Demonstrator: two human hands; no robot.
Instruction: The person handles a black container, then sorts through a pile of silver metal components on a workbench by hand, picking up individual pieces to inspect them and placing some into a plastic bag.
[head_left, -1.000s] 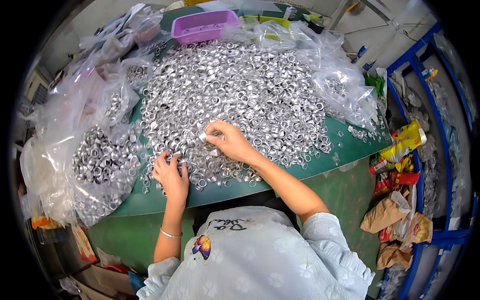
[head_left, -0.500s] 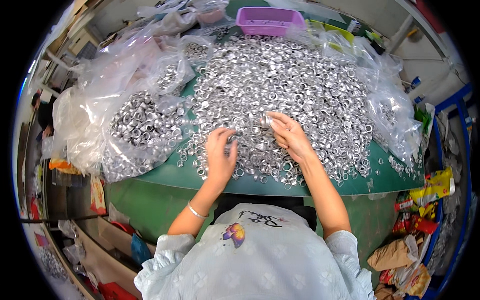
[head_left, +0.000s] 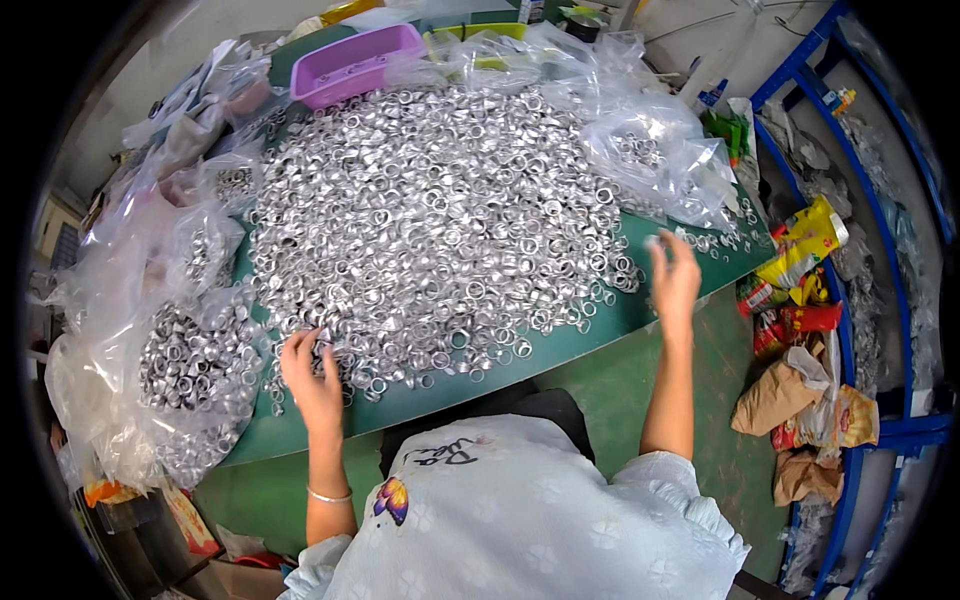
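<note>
A wide heap of silvery metal rings point(head_left: 430, 220) covers much of the green table point(head_left: 625, 318). At the heap's near left edge is my left hand point(head_left: 315, 385), its fingers curved and apart from the thumb, over a few loose rings. My right hand point(head_left: 677, 280) is raised over the right front part of the table, away from the heap. A small pale metal ring point(head_left: 654, 241) shows at its fingertips, slightly blurred. Beyond that hand lies a small scatter of rings point(head_left: 715, 243).
Clear plastic bags with rings stand at the left point(head_left: 195, 360) and at the right point(head_left: 650, 160). Behind the heap sit a purple basket point(head_left: 355, 65) and a yellow-green one point(head_left: 480, 35). A blue metal rack point(head_left: 835, 140) and snack packets point(head_left: 805, 240) are off the right table edge.
My view has turned toward the right, so the table appears shifted left. My right hand has moved from the heap to the right with its ring. My hands are farther apart.
</note>
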